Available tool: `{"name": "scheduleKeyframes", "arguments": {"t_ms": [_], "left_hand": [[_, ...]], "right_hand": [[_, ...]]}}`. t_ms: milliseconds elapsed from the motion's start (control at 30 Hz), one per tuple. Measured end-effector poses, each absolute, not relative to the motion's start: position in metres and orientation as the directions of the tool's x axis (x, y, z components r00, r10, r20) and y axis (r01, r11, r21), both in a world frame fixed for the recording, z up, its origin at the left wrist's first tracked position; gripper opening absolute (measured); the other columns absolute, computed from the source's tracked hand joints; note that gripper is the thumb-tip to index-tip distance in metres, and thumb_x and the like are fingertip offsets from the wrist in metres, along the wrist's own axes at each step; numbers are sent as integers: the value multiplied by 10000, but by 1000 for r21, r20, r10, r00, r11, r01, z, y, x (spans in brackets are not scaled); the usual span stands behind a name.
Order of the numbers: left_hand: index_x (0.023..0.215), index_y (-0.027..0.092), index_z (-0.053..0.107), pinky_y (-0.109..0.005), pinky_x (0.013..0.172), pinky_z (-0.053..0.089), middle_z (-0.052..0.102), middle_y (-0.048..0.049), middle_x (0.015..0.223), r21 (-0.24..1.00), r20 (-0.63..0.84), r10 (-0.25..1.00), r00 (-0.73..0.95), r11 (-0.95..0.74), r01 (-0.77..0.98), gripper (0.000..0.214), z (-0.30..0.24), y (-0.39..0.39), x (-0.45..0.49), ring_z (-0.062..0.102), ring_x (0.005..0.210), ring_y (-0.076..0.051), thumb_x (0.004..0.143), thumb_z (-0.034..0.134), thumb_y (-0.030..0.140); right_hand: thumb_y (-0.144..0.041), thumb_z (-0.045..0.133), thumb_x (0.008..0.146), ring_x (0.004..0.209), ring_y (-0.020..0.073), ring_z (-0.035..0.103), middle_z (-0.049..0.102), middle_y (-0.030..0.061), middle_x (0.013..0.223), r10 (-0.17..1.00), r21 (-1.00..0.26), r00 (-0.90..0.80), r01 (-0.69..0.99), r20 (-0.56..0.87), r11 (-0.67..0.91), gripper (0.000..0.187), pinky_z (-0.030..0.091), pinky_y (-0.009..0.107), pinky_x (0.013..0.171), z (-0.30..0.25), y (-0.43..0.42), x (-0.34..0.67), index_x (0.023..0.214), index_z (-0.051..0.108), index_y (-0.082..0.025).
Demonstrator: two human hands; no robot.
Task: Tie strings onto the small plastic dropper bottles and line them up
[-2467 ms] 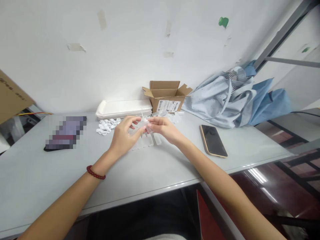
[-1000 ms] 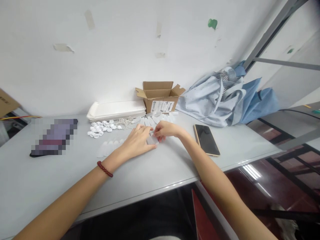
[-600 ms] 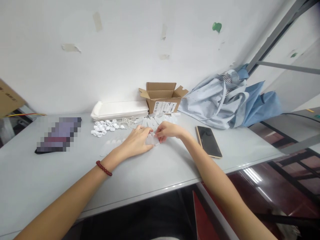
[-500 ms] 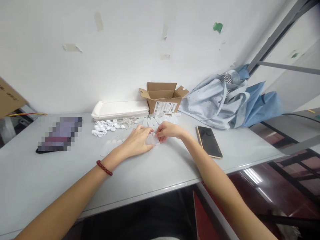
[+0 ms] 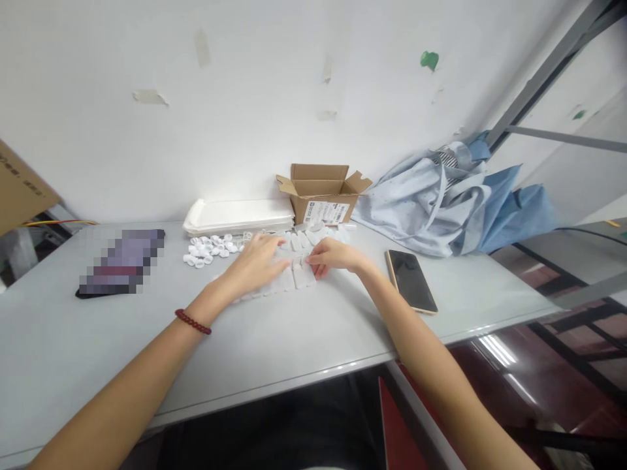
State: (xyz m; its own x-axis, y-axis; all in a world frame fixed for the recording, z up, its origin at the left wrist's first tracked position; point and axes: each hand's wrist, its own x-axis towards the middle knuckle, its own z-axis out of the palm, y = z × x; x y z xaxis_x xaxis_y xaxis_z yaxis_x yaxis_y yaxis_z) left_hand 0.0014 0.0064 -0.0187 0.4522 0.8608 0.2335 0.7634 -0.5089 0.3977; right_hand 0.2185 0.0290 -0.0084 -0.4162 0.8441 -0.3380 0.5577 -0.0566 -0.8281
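My left hand (image 5: 258,261) hovers over the left part of a row of flat, translucent white plastic pieces (image 5: 287,281), with thumb and fingers apart and nothing between them. At the right end of that row, my right hand (image 5: 334,256) has its fingers pinched at the upper edge of the last translucent piece (image 5: 305,277). Behind the hands, more translucent pieces (image 5: 298,240) lie loosely piled. Small white ring-like caps (image 5: 208,249) form a cluster left of my left hand, beside some thin white cord (image 5: 248,238) that is partly hidden.
An open cardboard box (image 5: 323,212) and a stack of white foam-like sheets (image 5: 240,217) stand against the wall. To the right are a phone (image 5: 411,281) and crumpled light-blue fabric (image 5: 421,202). A pixelated dark device (image 5: 122,264) lies at left. The table's front edge (image 5: 294,385) runs below my forearms.
My left hand has lifted off the translucent piece and moved left, uncovering more of the row. My right hand stays at nearly the same spot. The view has shifted slightly.
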Motion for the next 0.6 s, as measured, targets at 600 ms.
{"name": "scheduleKeyframes", "arguments": {"t_ms": [600], "left_hand": [[964,233,721,-472,1020,389,686,-33,1174,344,317,884,343,-444,828,446,-42,65,-70,564,1133,-275,690,383,136]], "right_hand": [[-128,432,899,1027,219,527,619,131,1127,832,-325,-417,781,366,534,305,400,323,899,-48,49,207,1130,632,-131]]}}
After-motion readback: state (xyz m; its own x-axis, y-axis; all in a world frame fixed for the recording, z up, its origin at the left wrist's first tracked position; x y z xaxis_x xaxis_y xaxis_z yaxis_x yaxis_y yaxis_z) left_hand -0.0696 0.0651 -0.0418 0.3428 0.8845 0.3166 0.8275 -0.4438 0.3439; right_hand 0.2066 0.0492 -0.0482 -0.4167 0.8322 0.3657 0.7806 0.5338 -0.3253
